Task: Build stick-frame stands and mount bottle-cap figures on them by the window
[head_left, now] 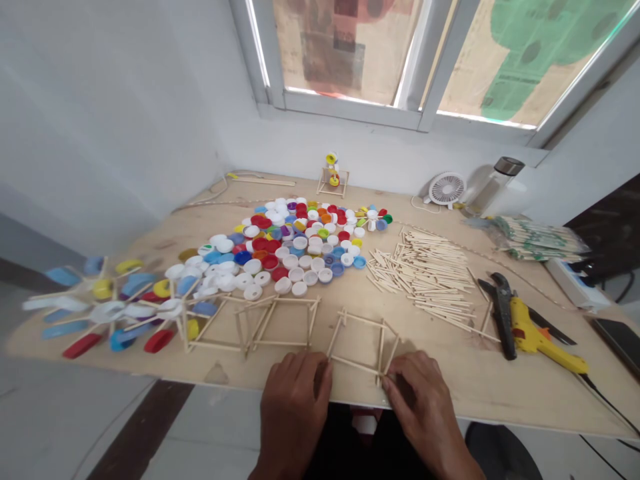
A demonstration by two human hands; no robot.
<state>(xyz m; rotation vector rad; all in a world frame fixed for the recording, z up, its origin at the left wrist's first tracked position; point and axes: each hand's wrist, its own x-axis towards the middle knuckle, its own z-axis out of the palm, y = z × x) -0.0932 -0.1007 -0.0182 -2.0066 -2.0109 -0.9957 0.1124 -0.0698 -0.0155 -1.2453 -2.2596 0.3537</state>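
1. Head view: a boxy stick frame point(355, 365) of thin pale wooden sticks sits mid-way along the near edge of the plywood board point(450, 380).
2. Right hand point(425, 407) has its fingertips pinched on the frame's near right corner.
3. Left hand point(295, 407) is curled, fingers together, touching the near left corner. Real grip or not, can't tell.
4. Just left sits a second frame point(280, 344). Farther back are round plastic caps point(300, 247) and loose sticks point(425, 273).

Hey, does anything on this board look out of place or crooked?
Mainly the stick frame between the left hand and right hand: it leans skewed, right at the board's near edge. Caps and loose sticks lie in heaps, nothing spilled.
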